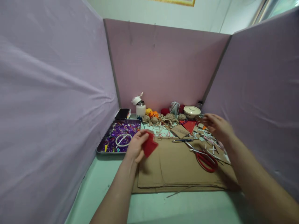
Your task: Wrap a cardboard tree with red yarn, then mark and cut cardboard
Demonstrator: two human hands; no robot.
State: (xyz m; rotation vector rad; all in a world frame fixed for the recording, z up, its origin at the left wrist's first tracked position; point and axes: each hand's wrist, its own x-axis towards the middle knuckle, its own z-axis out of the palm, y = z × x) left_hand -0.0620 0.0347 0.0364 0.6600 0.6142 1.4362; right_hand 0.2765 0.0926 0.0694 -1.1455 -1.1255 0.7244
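My left hand pinches a folded red piece, paper or felt, above the left part of a stack of brown cardboard. Raised at the right, my right hand has its fingers drawn together near the lidded cream bowl. Whatever may be between those fingertips is too small and blurred to make out. Red-handled scissors lie on the cardboard between the hands, their blades pointing away to the left. A dark pen rests just beyond the blades.
A dark tray of purple beads, with a white ring on top, stands at the left. Behind are a white flask, balls of twine and a clear cup. Paper scraps lie right. Fabric walls enclose the table.
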